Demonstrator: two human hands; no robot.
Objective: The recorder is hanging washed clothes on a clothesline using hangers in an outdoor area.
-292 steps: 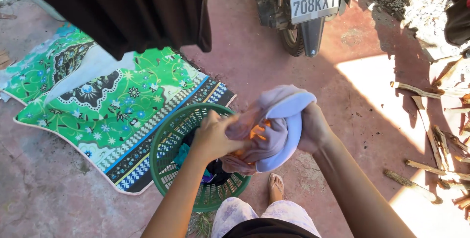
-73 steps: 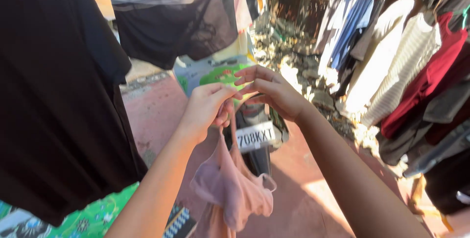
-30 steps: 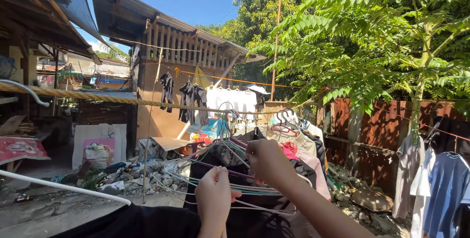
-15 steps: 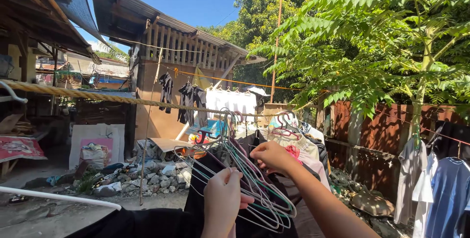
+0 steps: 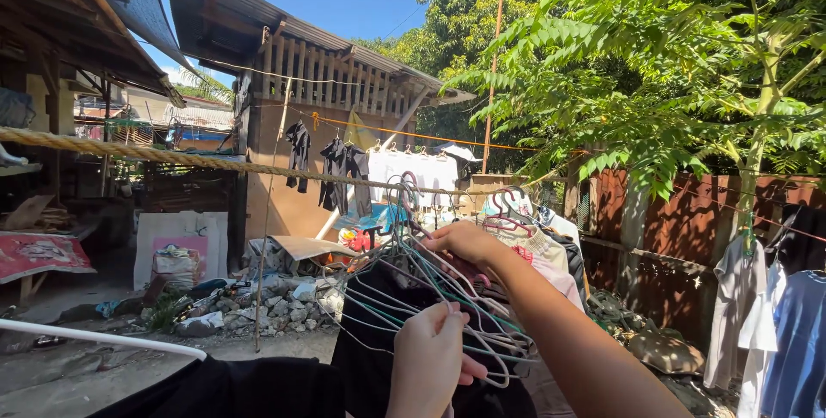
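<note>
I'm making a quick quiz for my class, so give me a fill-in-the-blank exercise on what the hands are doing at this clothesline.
1. Both hands, the left hand and right hand, are at a bunch of empty wire ____.
2. The bunch hangs by its hooks from a thick braided ____.
3. The dark garment hangs ____ the bunch.

Missing words: hangers; rope; behind
</note>
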